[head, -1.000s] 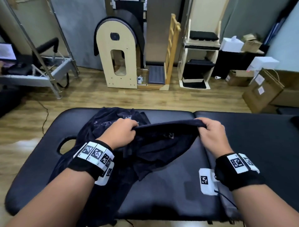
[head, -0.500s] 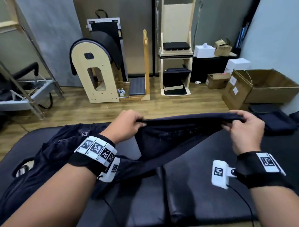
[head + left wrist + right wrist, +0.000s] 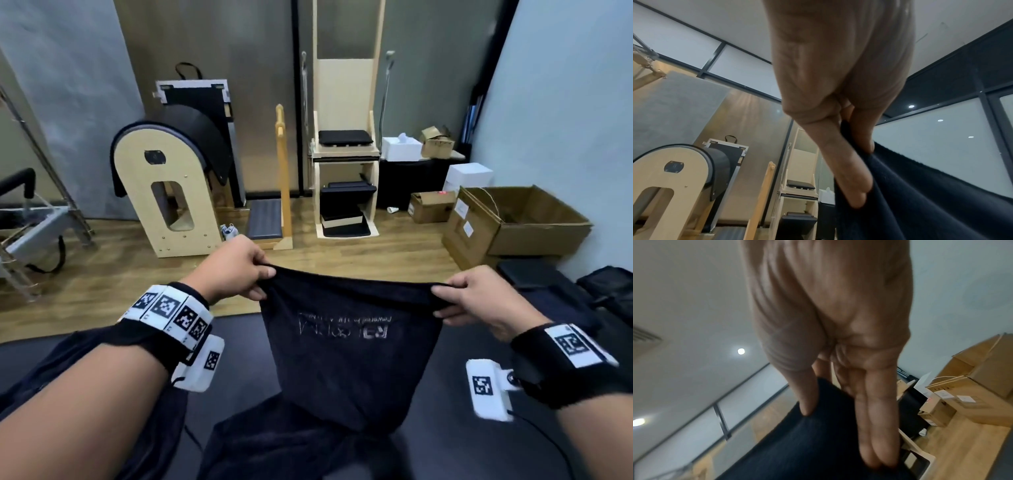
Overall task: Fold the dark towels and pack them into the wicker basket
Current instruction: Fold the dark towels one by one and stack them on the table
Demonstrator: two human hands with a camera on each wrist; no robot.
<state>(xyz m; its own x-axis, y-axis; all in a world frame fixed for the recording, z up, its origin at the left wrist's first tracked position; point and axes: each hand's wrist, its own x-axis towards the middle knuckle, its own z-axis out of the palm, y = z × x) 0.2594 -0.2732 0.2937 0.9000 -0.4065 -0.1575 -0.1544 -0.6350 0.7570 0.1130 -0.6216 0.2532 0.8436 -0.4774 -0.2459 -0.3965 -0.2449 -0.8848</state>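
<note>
I hold a dark navy towel (image 3: 346,356) up by its top edge, stretched between both hands above the black padded table (image 3: 455,438). My left hand (image 3: 255,277) pinches the left corner, thumb against fingers on the towel (image 3: 920,203). My right hand (image 3: 445,301) pinches the right corner, thumb on one side of the towel (image 3: 818,443) and fingers on the other. Faint printed lettering shows on the hanging cloth. Its lower end trails onto more dark towels (image 3: 291,448) heaped on the table. No wicker basket is in view.
More dark fabric (image 3: 61,370) lies under my left forearm. Folded dark items (image 3: 555,284) sit at the table's far right. Beyond the table stand a wooden arched barrel (image 3: 171,192), a wooden chair unit (image 3: 346,161) and open cardboard boxes (image 3: 513,222).
Both hands have lifted the towel off the table and drawn its top edge taut. It now hangs down in front of me, and my head has tilted up.
</note>
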